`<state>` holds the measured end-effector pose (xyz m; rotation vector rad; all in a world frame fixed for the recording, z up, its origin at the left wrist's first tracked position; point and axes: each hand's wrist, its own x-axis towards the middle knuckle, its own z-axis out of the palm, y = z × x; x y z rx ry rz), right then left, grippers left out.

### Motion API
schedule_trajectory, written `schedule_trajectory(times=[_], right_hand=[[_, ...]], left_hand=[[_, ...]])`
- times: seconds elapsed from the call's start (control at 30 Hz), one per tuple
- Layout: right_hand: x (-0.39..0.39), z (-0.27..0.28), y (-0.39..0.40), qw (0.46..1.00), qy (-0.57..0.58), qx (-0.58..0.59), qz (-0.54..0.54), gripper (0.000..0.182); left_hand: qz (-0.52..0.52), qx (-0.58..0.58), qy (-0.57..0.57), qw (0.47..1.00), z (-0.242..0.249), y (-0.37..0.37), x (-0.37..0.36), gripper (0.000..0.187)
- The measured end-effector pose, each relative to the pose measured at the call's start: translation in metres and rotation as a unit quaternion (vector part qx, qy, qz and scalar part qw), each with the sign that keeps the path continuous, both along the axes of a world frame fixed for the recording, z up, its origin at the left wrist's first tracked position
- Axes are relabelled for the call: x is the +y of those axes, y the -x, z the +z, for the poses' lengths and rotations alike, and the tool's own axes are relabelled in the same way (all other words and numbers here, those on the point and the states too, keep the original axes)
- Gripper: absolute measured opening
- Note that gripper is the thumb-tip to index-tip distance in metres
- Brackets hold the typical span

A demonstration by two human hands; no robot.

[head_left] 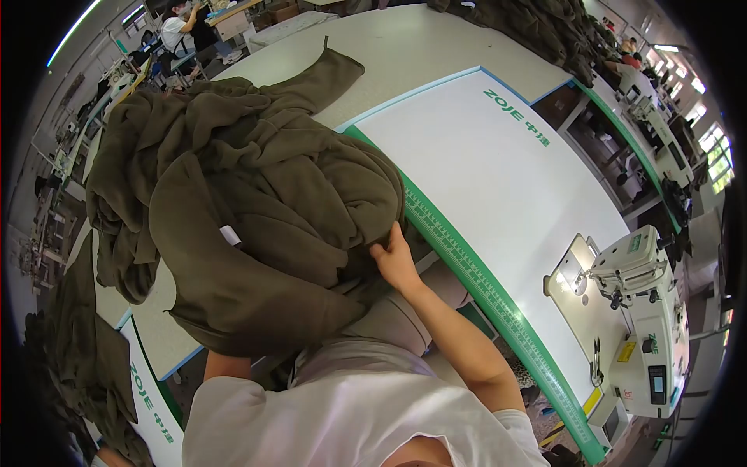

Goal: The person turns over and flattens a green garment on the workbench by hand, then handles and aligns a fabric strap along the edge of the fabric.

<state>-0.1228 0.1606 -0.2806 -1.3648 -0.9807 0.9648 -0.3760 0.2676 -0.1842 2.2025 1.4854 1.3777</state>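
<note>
R hand (395, 261) pinches olive garment pile (257, 218) at bench (498, 179) left edge; L hand hidden (grip can't tell). Lift w/ firm hold, avoid snagging.

I see myself from above in a plain white short-sleeved T-shirt (342, 420), its sleeve hem ending high on my right upper arm. Below the shirt I wear light grey-beige trousers (397, 315), smooth and unpatterned. My right forearm is bare down to the right hand (395, 261): no watch, glove or band. The shirt carries no print or marking.
</note>
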Motion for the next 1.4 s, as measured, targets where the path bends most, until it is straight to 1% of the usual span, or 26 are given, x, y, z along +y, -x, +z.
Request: schedule_trajectory(times=[0.03,0.07,0.13,0.2,0.27,0.33,0.37,0.43,0.47,0.5,0.57,0.6,0.63,0.67,0.73,0.77,0.83,0.87,0.97,1.1,1.13,1.17,1.23,1.27,1.37,1.4], right_hand=[[0.000,0.013,-0.001,0.999,0.021,0.032,0.038,0.040],[-0.001,0.028,-0.003,0.999,0.020,0.031,0.038,0.040],[-0.005,0.067,-0.014,0.970,0.001,0.236,0.061,0.032],[-0.012,0.120,-0.040,0.983,-0.012,0.174,0.048,0.029],[-0.016,0.161,-0.073,0.963,-0.099,0.251,0.019,0.032],[-0.026,0.200,-0.106,0.906,-0.209,0.361,-0.079,0.032],[-0.032,0.203,-0.137,0.881,-0.278,0.379,-0.045,0.031],[-0.055,0.236,-0.167,0.835,-0.372,0.404,-0.015,0.031],[-0.060,0.237,-0.183,0.836,-0.375,0.400,-0.022,0.031],[-0.064,0.233,-0.201,0.868,-0.360,0.331,-0.088,0.031],[-0.074,0.219,-0.226,0.903,-0.318,0.184,-0.224,0.032],[-0.080,0.207,-0.228,0.901,-0.318,0.176,-0.236,0.032],[-0.084,0.191,-0.226,0.912,-0.254,0.050,-0.319,0.033],[-0.088,0.176,-0.226,0.898,-0.182,-0.077,-0.393,0.035],[-0.105,0.149,-0.224,0.895,-0.145,-0.213,-0.364,0.043],[-0.114,0.141,-0.222,0.892,-0.140,-0.212,-0.374,0.043],[-0.124,0.132,-0.216,0.921,-0.058,-0.284,-0.261,0.052],[-0.124,0.127,-0.215,0.920,-0.056,-0.282,-0.265,0.052],[-0.123,0.112,-0.213,0.815,0.001,-0.495,-0.302,0.061],[-0.127,0.106,-0.208,0.805,0.045,-0.512,-0.295,0.067],[-0.127,0.106,-0.206,0.807,0.047,-0.510,-0.294,0.067],[-0.128,0.108,-0.204,0.798,0.095,-0.531,-0.268,0.069],[-0.128,0.116,-0.199,0.771,0.189,-0.570,-0.212,0.073],[-0.127,0.117,-0.198,0.773,0.190,-0.568,-0.210,0.073],[-0.115,0.122,-0.207,0.771,0.248,-0.560,-0.177,0.068],[-0.113,0.120,-0.213,0.772,0.248,-0.558,-0.175,0.068]], left_hand=[[-0.005,-0.020,0.001,1.000,0.003,-0.001,0.001,0.034],[-0.012,-0.044,0.005,0.999,0.008,-0.002,0.005,0.034],[-0.035,-0.109,0.015,0.993,0.023,-0.003,0.011,0.034],[-0.073,-0.184,0.033,0.980,0.044,-0.011,0.020,0.034],[-0.133,-0.259,0.063,0.955,0.067,-0.027,0.028,0.035],[-0.215,-0.324,0.109,0.915,0.089,-0.053,0.036,0.035],[-0.263,-0.350,0.140,0.888,0.099,-0.070,0.038,0.035],[-0.349,-0.381,0.208,0.831,0.111,-0.107,0.042,0.035],[-0.386,-0.388,0.246,0.800,0.114,-0.129,0.043,0.035],[-0.418,-0.388,0.284,0.771,0.113,-0.149,0.044,0.035],[-0.463,-0.379,0.364,0.714,0.101,-0.188,0.043,0.036],[-0.475,-0.371,0.403,0.689,0.090,-0.205,0.041,0.036],[-0.479,-0.363,0.438,0.668,0.078,-0.218,0.039,0.036],[-0.479,-0.354,0.474,0.649,0.062,-0.227,0.038,0.036],[-0.467,-0.336,0.532,0.621,0.034,-0.234,0.031,0.036],[-0.457,-0.328,0.555,0.612,0.021,-0.234,0.028,0.036],[-0.439,-0.320,0.580,0.607,0.004,-0.230,0.021,0.037],[-0.429,-0.318,0.586,0.609,0.000,-0.225,0.021,0.037],[-0.392,-0.334,0.565,0.644,0.002,-0.210,0.031,0.037],[-0.323,-0.347,0.493,0.730,0.022,-0.187,0.044,0.041],[-0.288,-0.348,0.459,0.765,0.027,-0.181,0.044,0.044],[-0.285,-0.346,0.461,0.766,0.029,-0.176,0.042,0.044],[-0.305,-0.430,0.453,0.719,0.032,-0.163,0.032,0.045],[-0.302,-0.429,0.455,0.720,0.036,-0.157,0.025,0.045],[-0.417,-0.464,0.473,0.622,0.051,-0.147,0.003,0.036],[-0.415,-0.463,0.474,0.623,0.050,-0.146,-0.001,0.036]])
